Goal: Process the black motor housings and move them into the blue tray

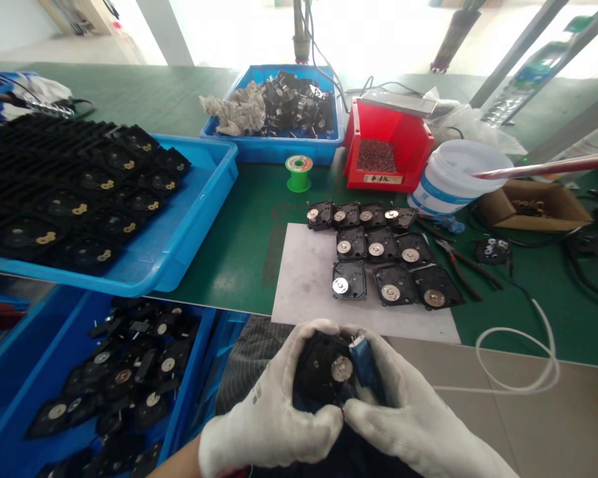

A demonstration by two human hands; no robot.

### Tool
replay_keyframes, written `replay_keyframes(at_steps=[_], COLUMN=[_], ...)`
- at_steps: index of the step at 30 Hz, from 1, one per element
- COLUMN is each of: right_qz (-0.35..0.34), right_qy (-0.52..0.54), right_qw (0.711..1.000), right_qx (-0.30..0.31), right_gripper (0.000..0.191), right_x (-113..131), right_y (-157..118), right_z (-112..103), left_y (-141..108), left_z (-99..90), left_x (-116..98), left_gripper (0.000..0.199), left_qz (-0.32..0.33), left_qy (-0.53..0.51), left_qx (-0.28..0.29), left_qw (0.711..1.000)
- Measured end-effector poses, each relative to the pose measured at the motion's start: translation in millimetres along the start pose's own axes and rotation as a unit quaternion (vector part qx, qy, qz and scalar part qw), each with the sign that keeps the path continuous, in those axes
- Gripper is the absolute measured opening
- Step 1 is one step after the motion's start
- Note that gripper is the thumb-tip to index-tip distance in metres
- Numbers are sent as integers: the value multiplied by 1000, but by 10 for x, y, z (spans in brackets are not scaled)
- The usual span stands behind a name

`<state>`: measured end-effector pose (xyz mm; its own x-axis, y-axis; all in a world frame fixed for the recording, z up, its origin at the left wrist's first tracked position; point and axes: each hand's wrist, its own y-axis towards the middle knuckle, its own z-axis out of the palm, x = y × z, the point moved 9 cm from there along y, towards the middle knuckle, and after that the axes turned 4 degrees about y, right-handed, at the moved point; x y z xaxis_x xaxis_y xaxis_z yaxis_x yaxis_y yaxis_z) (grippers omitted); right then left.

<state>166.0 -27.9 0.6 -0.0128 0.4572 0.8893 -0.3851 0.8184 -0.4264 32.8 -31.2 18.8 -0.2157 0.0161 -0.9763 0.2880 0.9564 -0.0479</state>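
My left hand [284, 405], in a white glove, is wrapped round a black plastic housing [316, 365] with a round silver disc on it. My right hand [403, 405], also gloved, curls round a blue block-like object [363, 362] with small metal prongs at its top; its exact kind I cannot make out. Both thumbs meet at the lower edge of the housing. On the white sheet [303, 272] beyond my hands lie several similar black housings [376, 249] in rows, each with a silver disc.
At left, a blue tray [194, 219] holds stacked black parts; below it a blue bin [189, 372] holds loose housings. Farther back are a blue crate [274, 149], a green spool [299, 179], a red bin [389, 133] and a white bucket [443, 179]. Pliers [461, 269] and a white tube [548, 332] lie right.
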Motion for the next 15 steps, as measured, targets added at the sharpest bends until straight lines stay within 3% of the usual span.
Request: replay_keyframes(at_steps=[8,12,15], right_qz=[-3,-6,12], right_qy=[-53,-89,-95], right_qw=[998,995,995], right_qx=[-15,-51,-41], right_gripper=[71,71,68], right_x=[-79,-202,-243], right_y=[19,38,49], right_z=[-64,-127,-104], left_y=[-1,-19,-52], left_z=[9,6,5], left_x=[70,231,338], left_gripper=[84,80,85], left_qz=[-16,-69,-118], left_qy=[29,58,49], left_qx=[6,15,19], left_qw=[999,996,992])
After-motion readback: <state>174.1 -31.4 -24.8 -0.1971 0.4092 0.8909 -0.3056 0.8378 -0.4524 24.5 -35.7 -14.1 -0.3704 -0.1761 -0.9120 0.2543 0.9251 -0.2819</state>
